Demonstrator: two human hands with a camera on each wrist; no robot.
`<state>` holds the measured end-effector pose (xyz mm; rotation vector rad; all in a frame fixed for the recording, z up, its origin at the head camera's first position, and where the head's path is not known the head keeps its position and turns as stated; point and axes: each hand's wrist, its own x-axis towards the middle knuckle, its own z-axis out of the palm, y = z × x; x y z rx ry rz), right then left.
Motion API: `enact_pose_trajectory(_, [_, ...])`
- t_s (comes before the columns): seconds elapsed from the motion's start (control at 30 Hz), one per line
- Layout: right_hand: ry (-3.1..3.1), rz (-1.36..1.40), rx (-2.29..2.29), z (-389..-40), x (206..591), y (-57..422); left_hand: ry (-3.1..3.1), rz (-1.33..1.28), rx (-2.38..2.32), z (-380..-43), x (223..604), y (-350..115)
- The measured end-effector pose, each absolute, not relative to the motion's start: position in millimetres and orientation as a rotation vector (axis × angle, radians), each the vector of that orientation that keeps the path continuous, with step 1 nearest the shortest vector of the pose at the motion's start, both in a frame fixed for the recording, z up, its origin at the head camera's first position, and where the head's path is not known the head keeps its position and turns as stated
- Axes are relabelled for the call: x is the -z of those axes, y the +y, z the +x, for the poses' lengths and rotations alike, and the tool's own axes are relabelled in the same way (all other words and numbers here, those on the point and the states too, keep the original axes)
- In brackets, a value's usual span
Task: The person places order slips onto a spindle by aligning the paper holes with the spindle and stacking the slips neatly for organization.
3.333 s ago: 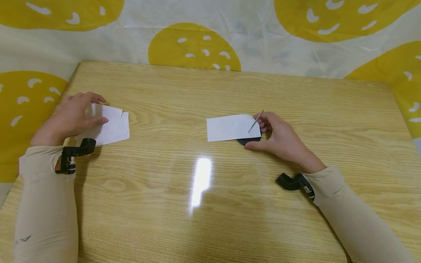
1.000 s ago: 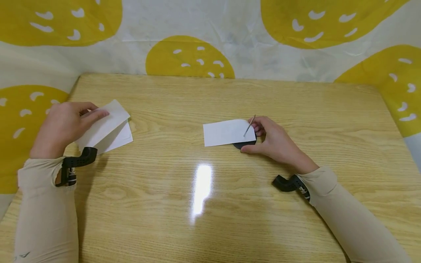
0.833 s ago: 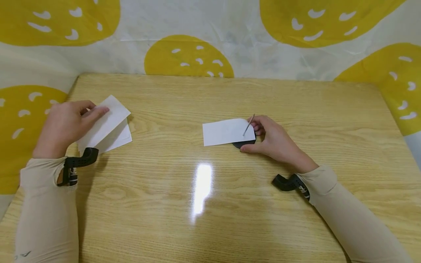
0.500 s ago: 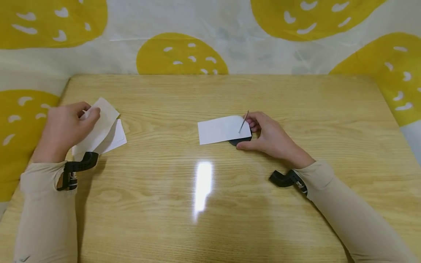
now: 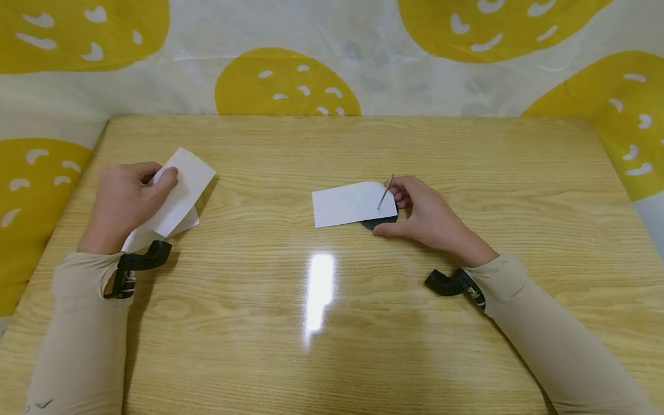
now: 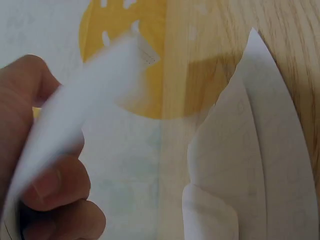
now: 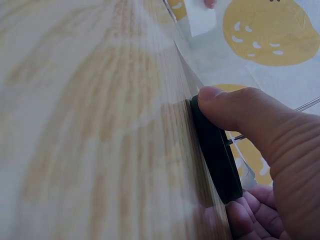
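At the left, the left hand (image 5: 132, 199) pinches a white sheet (image 5: 189, 173) between thumb and fingers, a narrow grip. The sheet tilts up over a few other papers (image 6: 280, 110), which lie overlapping near the left end of the wooden table (image 5: 259, 288); whether its lower end touches them cannot be told. In the left wrist view the held sheet is blurred. A beige sleeve (image 5: 83, 328) covers that arm, with a black bracket (image 5: 147, 259) at its wrist.

Right of the table's middle, well apart from the papers, a white slip (image 5: 344, 204) lies partly over a round black base (image 7: 215, 150). A thin rod (image 5: 386, 191) rises from the base and pokes through the slip near its right end, where the slip bends. The right hand (image 5: 433, 216) grips the base, thumb on the near rim and fingers curled at the far rim.

Behind the table hangs a white cloth (image 5: 384, 75) with yellow shapes.
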<state>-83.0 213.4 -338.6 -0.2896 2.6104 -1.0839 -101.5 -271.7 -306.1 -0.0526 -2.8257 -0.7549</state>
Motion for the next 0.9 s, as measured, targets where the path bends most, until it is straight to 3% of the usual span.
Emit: enact_pose_trajectory(0.9, [2.614, -0.336, 1.093, -82.5, 343.7, 215.1, -2.77, -0.298, 0.811, -97.1, 313.9, -245.2])
